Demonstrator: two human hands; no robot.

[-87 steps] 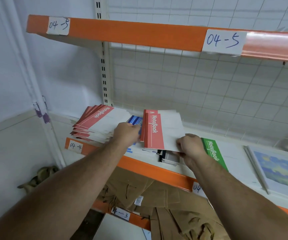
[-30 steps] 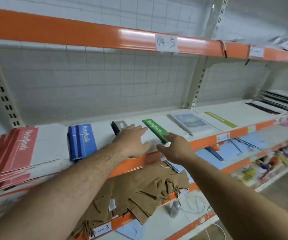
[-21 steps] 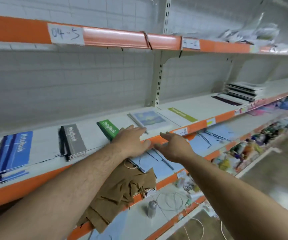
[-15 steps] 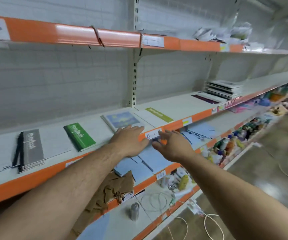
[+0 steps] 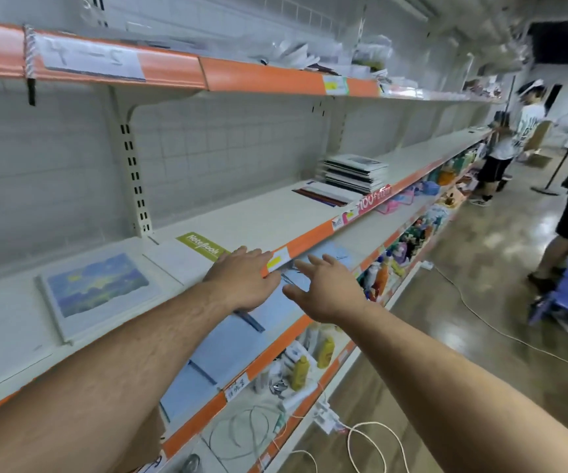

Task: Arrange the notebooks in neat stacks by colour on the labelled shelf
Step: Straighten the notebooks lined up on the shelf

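Our left hand (image 5: 241, 278) and right hand (image 5: 323, 288) are spread and empty; the notebook stack (image 5: 354, 172) lies well beyond, seemingly nearer the right.

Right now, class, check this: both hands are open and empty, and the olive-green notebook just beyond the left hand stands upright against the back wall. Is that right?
Not quite. In the head view the olive-green notebook lies flat on the shelf, not upright against the back wall. The rest holds: the left hand and right hand are both open and empty.
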